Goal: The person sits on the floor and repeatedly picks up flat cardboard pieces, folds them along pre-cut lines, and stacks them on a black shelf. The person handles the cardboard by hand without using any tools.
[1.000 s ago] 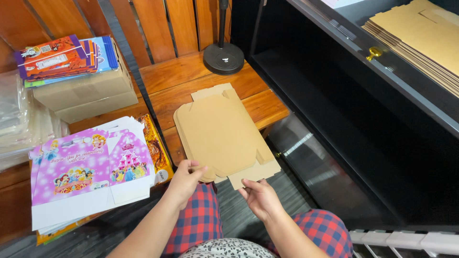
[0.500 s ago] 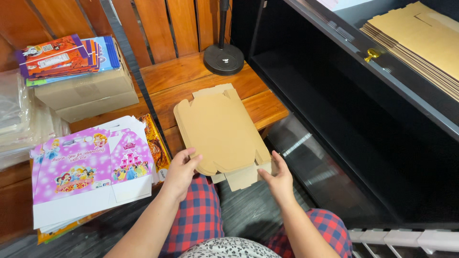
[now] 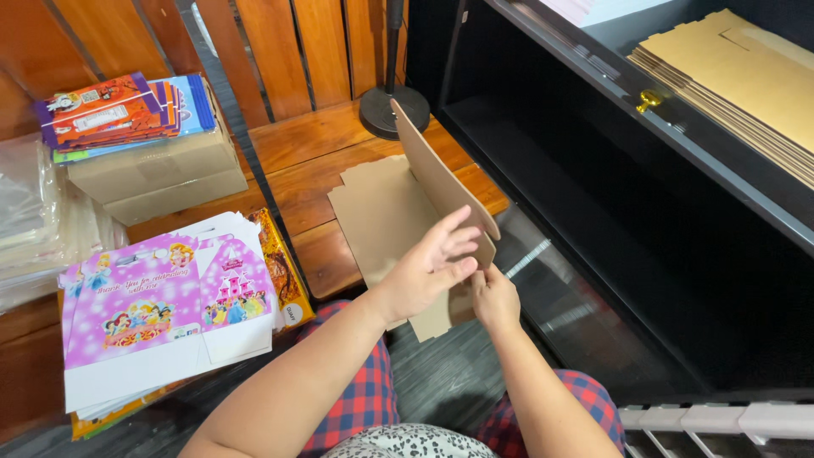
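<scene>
Lifting a brown cardboard blank (image 3: 441,182) on edge above the stack of blanks (image 3: 377,216) at the wooden desk's (image 3: 297,161) front-right corner | left hand (image 3: 428,271) flat against it, right hand (image 3: 494,297) pinching its lower flap | risk — thin board may buckle or slip from the light pinch.

Packing workroom, flat cardboard blanks (image 3: 746,76) stacked on shelf, printed box sheets (image 3: 161,314)

Bare wooden bench (image 3: 322,153) lies open left of the raised cardboard blank (image 3: 441,182). A black lamp base (image 3: 394,110) blocks beyond it, the dark shelf unit (image 3: 593,178) crowds the right, and pink printed cartons (image 3: 165,305) hem the left, apparently stacked.
</scene>
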